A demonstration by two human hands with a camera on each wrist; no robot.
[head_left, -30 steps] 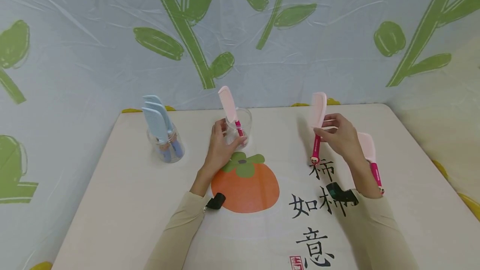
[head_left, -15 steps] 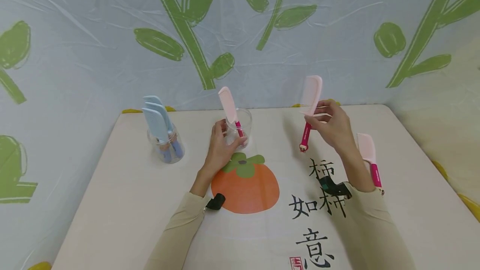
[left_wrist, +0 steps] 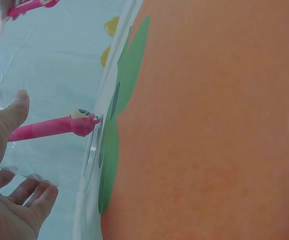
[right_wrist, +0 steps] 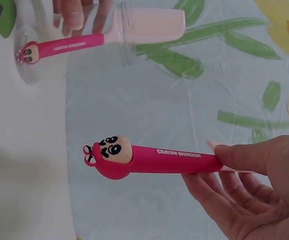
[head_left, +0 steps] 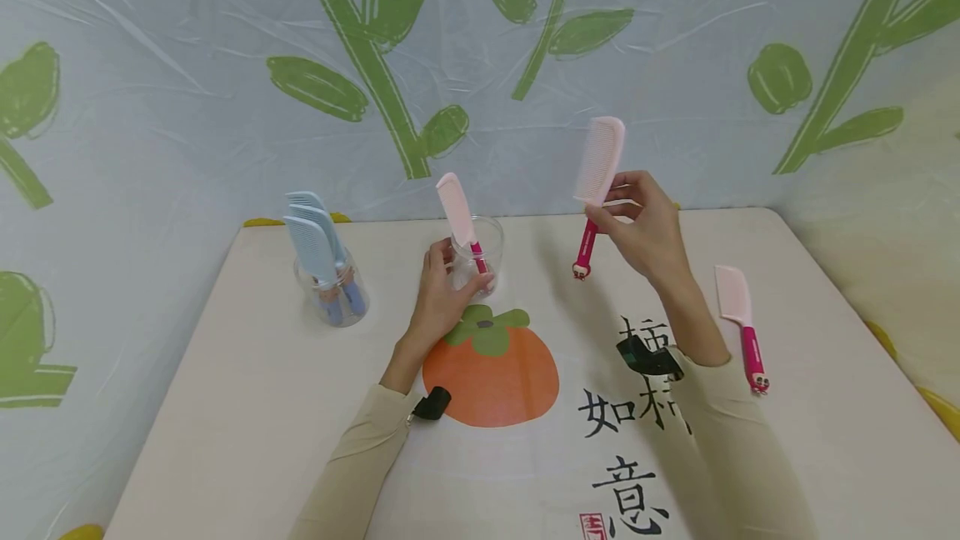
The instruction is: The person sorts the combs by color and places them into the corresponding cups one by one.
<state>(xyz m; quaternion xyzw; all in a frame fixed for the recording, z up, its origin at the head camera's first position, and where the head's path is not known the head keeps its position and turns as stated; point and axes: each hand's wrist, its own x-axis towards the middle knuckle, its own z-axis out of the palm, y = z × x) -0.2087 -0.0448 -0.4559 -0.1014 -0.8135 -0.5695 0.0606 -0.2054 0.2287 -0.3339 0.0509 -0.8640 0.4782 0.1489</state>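
My left hand (head_left: 441, 290) grips a clear jar (head_left: 491, 233) from its left side, thumb in front and fingers behind. Inside that jar a pink comb (head_left: 456, 208) leans, its magenta handle (right_wrist: 69, 45) down and its toothed end above the rim. Raised over the table, a second pink comb (head_left: 602, 158) is pinched by my right hand (head_left: 645, 227) where handle meets comb. A cartoon head (right_wrist: 115, 156) caps its handle end, which points down toward the table. A third pink comb (head_left: 735, 294) lies on the table to the right of my right forearm.
On the left, another clear jar (head_left: 349, 312) holds several light blue combs (head_left: 311, 244), handles down. The table (head_left: 247, 407) carries a printed orange persimmon (head_left: 491, 377) and black characters (head_left: 628, 494). A leaf-patterned sheet (head_left: 187, 107) hangs behind the far edge.
My right hand has lifted its pink comb and carried it leftward, nearer the jar. The comb lying at right is now fully uncovered. My left hand and the jar have stayed in place.
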